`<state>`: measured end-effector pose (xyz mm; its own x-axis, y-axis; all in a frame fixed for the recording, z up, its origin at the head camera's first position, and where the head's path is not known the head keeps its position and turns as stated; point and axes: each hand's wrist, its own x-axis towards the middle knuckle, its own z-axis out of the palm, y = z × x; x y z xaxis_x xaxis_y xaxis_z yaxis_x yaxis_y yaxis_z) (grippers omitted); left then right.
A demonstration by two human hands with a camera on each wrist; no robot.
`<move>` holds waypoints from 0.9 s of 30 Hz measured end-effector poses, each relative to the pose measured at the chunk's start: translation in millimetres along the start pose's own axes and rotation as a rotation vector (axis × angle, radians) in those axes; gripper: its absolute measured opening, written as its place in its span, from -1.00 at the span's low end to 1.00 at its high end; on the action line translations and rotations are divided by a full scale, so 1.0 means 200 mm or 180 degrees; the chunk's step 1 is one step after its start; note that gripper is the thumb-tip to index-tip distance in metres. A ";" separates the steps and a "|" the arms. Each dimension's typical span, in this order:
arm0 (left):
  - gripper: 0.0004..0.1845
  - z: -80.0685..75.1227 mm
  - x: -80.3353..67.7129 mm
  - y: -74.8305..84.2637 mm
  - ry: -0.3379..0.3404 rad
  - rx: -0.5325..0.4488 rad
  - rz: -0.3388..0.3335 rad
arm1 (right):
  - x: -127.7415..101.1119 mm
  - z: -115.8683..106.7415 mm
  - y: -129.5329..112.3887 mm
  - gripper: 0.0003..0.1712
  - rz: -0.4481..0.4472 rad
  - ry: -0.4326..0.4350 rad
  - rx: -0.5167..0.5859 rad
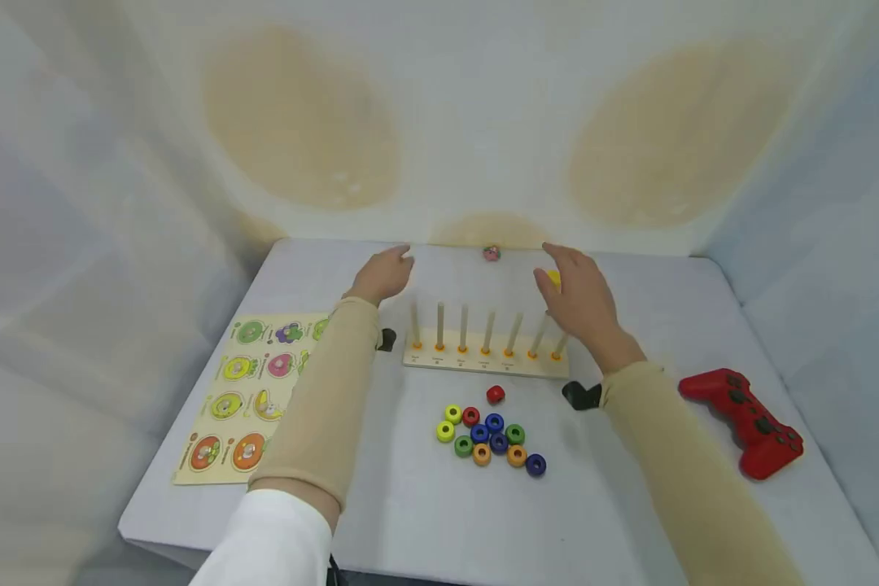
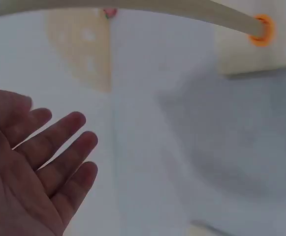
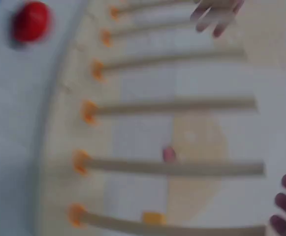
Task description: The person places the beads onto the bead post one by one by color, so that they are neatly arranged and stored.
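A pale wooden peg board (image 1: 454, 359) with a row of upright pegs, each with an orange ring at its foot, stands mid-table. My left hand (image 1: 382, 274) is raised beyond its left end, fingers extended; in the left wrist view its palm shows with nothing held. Above the board's right end reaches my right hand (image 1: 579, 297), thumb apart from the fingers and nothing between them. Behind that hand a yellow piece (image 1: 554, 277) is partly hidden. Colored beads (image 1: 479, 434) lie loose in front of the board, and a red bead (image 3: 32, 21) sits closest to it.
A fruit puzzle board (image 1: 220, 382) lies on the left, partly covered by my left forearm. On the right is a red game controller (image 1: 747, 423). A small pink piece (image 1: 491, 254) sits at the table's back edge, by the white curtain (image 1: 483, 122).
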<state>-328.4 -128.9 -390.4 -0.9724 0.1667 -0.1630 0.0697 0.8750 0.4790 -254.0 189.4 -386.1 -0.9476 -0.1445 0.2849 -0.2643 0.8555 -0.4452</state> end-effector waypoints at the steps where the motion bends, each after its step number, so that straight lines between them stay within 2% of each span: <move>1: -0.43 0.04 -0.02 -0.06 -0.0045 -0.0216 -0.0088 | -0.07 0.04 -0.02 -0.42 -0.0185 0.0184 0.0044; 3: -0.42 0.15 -0.06 -0.17 -0.0239 -0.0531 -0.0184 | -0.21 0.12 -0.05 -0.57 -0.0580 0.0419 0.0102; 5: -0.39 0.26 -0.10 -0.26 -0.0492 -0.0735 -0.0213 | -0.35 0.20 -0.08 -0.68 -0.0884 0.0361 0.0152; 8: -0.30 0.38 -0.13 -0.33 -0.0815 -0.0840 -0.0052 | -0.50 0.33 -0.13 -0.76 -0.1006 -0.0118 0.0166; 10: -0.19 0.43 -0.14 -0.35 -0.0876 -0.0763 0.0138 | -0.55 0.40 -0.17 -0.75 -0.0961 -0.0455 0.0052; 13: -0.05 0.46 -0.16 -0.33 -0.0886 -0.0527 0.0329 | -0.59 0.47 -0.24 -0.60 -0.0882 -0.0822 -0.0191; 16: 0.06 0.45 -0.18 -0.31 -0.0881 -0.0358 0.0317 | -0.59 0.51 -0.28 -0.50 -0.0753 -0.1059 -0.0404; 18: 0.10 0.46 -0.19 -0.30 -0.0875 -0.0316 0.0267 | -0.60 0.53 -0.30 -0.50 -0.0607 -0.1203 -0.0458; 22: 0.10 0.47 -0.20 -0.30 -0.0779 -0.0252 0.0244 | -0.60 0.53 -0.31 -0.63 -0.0461 -0.1318 -0.0385; 27: 0.08 0.49 -0.20 -0.30 -0.0719 -0.0320 0.0238 | -0.59 0.53 -0.30 -0.65 -0.0561 -0.1317 -0.0302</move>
<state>-271.5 -143.8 -497.8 -0.8903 0.3363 -0.3071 0.1059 0.8087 0.5786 -144.7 103.1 -482.5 -0.8867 -0.4619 -0.0221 -0.4287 0.8390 -0.3351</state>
